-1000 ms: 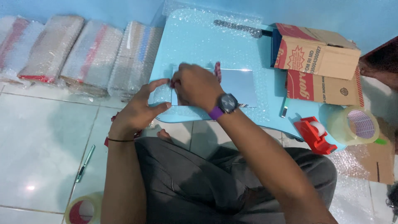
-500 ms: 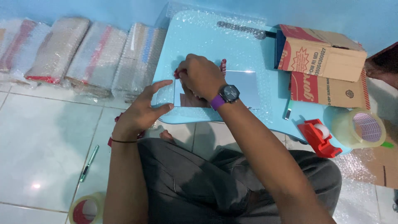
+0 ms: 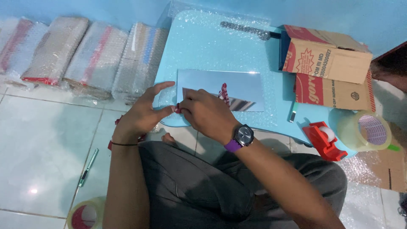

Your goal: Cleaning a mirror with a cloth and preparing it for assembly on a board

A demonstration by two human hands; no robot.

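A flat mirror panel [image 3: 220, 87] lies on the light-blue bench [image 3: 212, 46], long axis running left to right. Left hand [image 3: 144, 112] and right hand [image 3: 207, 114] each have their grip pinching a small red-and-white piece [image 3: 178, 109] at its near-left corner.

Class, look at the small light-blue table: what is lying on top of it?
On the light-blue table lie bubble wrap, a shiny flat sheet and cardboard boxes. Both hands, left and right, cover the sheet's near corner.
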